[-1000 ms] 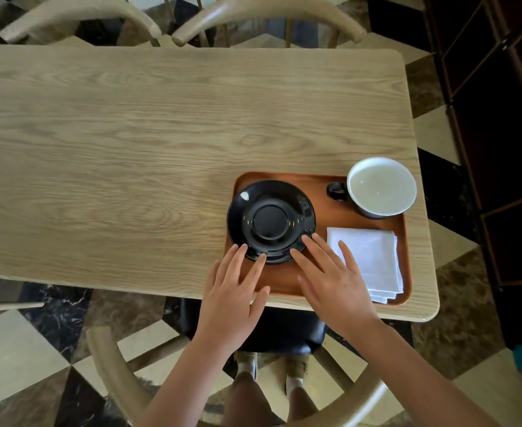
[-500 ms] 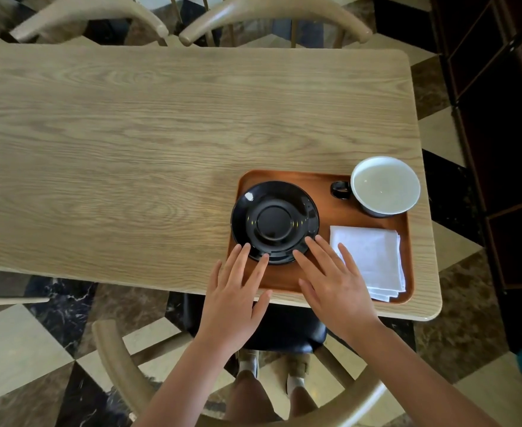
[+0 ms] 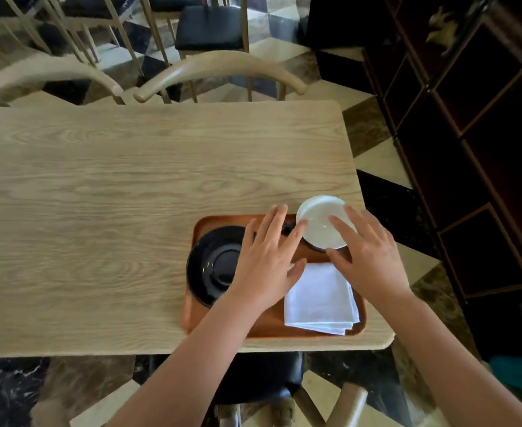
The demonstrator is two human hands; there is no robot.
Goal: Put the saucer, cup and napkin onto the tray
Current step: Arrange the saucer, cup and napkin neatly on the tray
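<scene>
An orange-brown tray (image 3: 219,219) lies at the near right of the wooden table. On its left sits a black saucer (image 3: 210,266), at its back right a cup (image 3: 318,223) with a white inside and dark outside, and at its front right a folded white napkin (image 3: 321,298). My left hand (image 3: 269,260) hovers over the saucer's right side, fingers spread, fingertips at the cup's left rim and over its handle. My right hand (image 3: 367,254) is spread over the cup's right side. Neither hand visibly grips anything.
The light wooden table (image 3: 114,211) stretches left and back. Two curved wooden chair backs (image 3: 219,66) stand at its far edge, another chair (image 3: 349,396) below me. A dark cabinet (image 3: 469,149) stands to the right, across a strip of chequered floor.
Both hands have moved forward from the tray's near edge by the saucer to either side of the cup. The camera has tilted up, showing more of the room.
</scene>
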